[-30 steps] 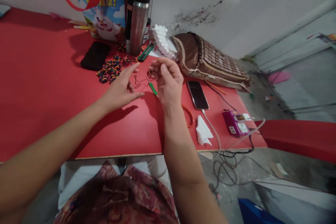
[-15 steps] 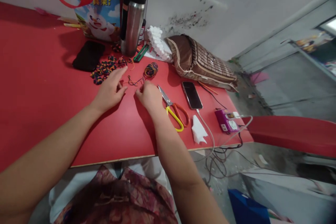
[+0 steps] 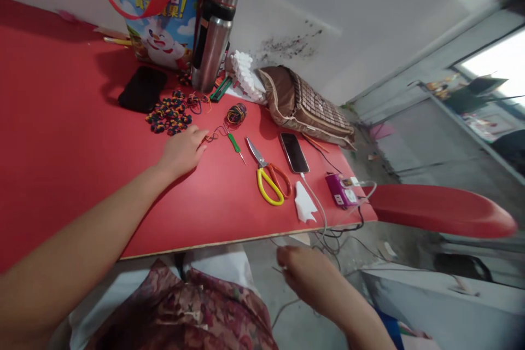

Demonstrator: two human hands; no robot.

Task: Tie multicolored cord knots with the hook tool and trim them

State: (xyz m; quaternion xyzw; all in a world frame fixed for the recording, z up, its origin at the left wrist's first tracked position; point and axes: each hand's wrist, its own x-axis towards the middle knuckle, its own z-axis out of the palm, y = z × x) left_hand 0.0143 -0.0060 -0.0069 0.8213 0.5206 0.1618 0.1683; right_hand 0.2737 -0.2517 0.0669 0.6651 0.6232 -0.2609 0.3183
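Note:
My left hand (image 3: 183, 151) rests on the red table (image 3: 74, 136) with its fingers curled, the tips pressed on the end of a thin dark cord (image 3: 214, 134). That cord runs to a coil of coloured thread (image 3: 235, 114). A green-handled pick (image 3: 235, 145) lies just right of the hand, and yellow-and-red scissors (image 3: 268, 176) lie beyond it. A pile of small coloured knots (image 3: 169, 115) sits just behind the hand. My right hand (image 3: 301, 272) hangs below the table's front edge over my lap, smeared by motion, fingers unclear.
Along the wall stand a printed bag (image 3: 158, 8), a steel flask (image 3: 214, 33), a black pouch (image 3: 141, 88), white foam (image 3: 245, 70) and a brown cushion (image 3: 305, 101). A phone (image 3: 294, 152), tissue (image 3: 304, 205) and purple charger (image 3: 340, 190) with cables lie right. A red chair (image 3: 438, 212) stands beside.
My right hand put the green pick down, left the table and dropped below its front edge. My left hand settled flat by the cord. The view swung slightly left.

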